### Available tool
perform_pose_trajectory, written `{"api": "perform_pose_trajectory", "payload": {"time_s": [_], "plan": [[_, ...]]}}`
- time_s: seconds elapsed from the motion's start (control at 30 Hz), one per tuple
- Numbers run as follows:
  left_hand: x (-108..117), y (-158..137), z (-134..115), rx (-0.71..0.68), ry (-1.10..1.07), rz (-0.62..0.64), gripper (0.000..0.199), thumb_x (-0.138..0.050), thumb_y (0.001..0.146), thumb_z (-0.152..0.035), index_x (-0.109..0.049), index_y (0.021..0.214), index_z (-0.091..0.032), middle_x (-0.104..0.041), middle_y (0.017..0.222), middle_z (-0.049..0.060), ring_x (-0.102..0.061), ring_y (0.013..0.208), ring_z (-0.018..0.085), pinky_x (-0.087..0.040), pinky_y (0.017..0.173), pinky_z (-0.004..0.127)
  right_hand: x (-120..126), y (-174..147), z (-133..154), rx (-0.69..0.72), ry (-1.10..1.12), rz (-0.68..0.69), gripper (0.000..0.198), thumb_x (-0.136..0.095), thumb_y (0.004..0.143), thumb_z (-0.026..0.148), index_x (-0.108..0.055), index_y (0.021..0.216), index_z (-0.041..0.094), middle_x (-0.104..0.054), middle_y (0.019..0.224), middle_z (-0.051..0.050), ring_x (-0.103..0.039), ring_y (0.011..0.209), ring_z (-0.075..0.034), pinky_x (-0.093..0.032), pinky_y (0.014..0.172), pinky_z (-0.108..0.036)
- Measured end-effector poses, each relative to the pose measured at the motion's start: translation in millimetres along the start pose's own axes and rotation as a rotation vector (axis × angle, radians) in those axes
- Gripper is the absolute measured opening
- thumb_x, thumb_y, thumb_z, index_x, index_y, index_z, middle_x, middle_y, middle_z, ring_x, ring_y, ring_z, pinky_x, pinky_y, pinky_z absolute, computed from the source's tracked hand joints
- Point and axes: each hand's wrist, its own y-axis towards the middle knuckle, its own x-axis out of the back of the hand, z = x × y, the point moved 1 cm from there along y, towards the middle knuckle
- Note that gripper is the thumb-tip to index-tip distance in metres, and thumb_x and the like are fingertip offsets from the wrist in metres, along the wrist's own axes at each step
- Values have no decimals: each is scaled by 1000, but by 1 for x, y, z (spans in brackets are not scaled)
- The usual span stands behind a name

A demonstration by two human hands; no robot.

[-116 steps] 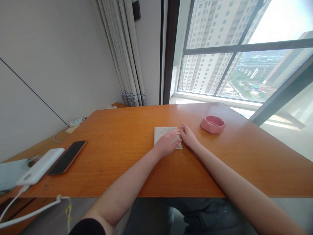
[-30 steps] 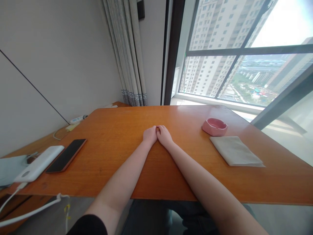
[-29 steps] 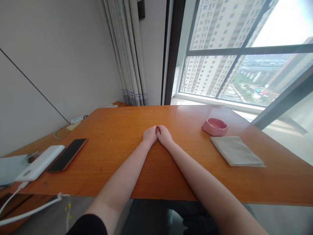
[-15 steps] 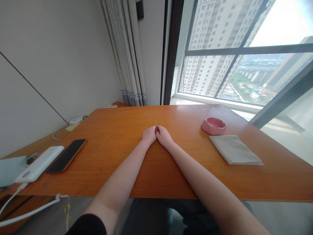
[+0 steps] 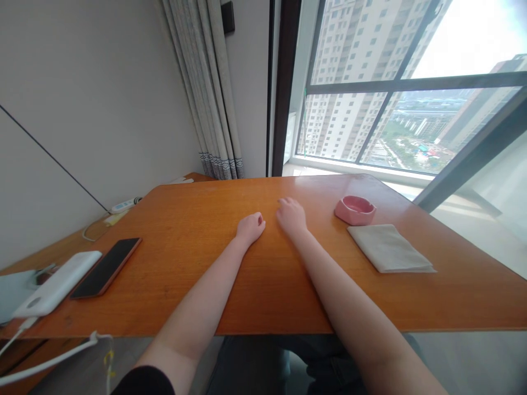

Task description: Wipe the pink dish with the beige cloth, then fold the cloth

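Parting from the left hand (image 5: 250, 227), curled in a loose fist, the right hand (image 5: 292, 215) looks freed, fingers bent, their spread unclear; cloth (image 5: 388, 249) and bowl (image 5: 353, 217) lie rightward, untouched.

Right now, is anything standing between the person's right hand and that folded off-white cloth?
Nothing visible stands between the right hand and the folded off-white cloth; just orange-brown wooden tabletop stretches across. The pink angular-sided bowl sits by the cloth's far edge, beside the direct path, not in it.
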Motion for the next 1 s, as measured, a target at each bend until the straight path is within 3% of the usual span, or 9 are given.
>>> {"api": "perform_pose_trajectory", "payload": {"time_s": [0.1,0.23,0.3,0.47,0.63,0.77,0.9,1.0], "plan": [[0,2,1,-7,-35,-4,14,-49,85,-31,-59,82,-21,-66,77,3,-59,70,16,-38,62,26,38,5,-50,-303,-138,-210,46,-50,80,21,-49,126,16,-43,139,-15,-33,129,-30,-26,105,-48],[1,6,3,-10,-77,-10,14,-49,85,-32,-58,81,-21,-65,76,2,-58,70,15,-36,60,26,61,-6,-123,-719,-154,-216,57,-54,79,31,-45,132,15,-35,143,-22,-27,133,-35,-25,102,-55],[1,6,4,-13,-96,-13,15,-48,85,-32,-58,82,-21,-65,76,2,-58,69,15,-36,59,26,59,-12,-147,-790,-106,-191,57,-60,74,33,-50,127,14,-37,140,-26,-26,132,-40,-27,98,-59],[1,5,4,-33,-127,-14,16,-48,84,-31,-59,81,-21,-65,75,2,-57,69,15,-37,60,26,41,-17,-161,-665,-53,-247,29,-61,71,24,-62,98,14,-36,135,-31,-19,132,-44,-24,91,-65],[1,3,5,-44,-163,-17,15,-50,84,-30,-61,81,-20,-64,74,2,-57,68,15,-40,62,26,36,-18,-162,-570,-63,-291,9,-56,76,27,-57,78,19,-55,110,-24,-36,117,-37,-21,91,-65],[2,2,2,-63,-211,-31,19,-46,86,-31,-61,83,-19,-63,75,2,-56,69,14,-43,64,26,37,-16,-158,-479,-52,-322,9,-54,77,27,-55,80,19,-59,97,-18,-42,104,-32,-24,93,-61],[10,-4,-9,-195,-278,-148,27,-38,91,-29,-60,101,-17,-64,90,6,-59,84,15,-47,78,28,41,-6,-121,-198,-75,-321,8,-51,80,28,-53,80,19,-59,94,-13,-43,99,-30,-27,97,-55],[23,-8,-20,-392,-205,-254,43,-48,87,-24,-46,130,-20,-50,131,12,-46,122,20,-39,102,36,41,-3,-71,47,-15,-224,9,-51,81,28,-52,78,20,-59,90,-11,-45,95,-29,-29,98,-53]]}}
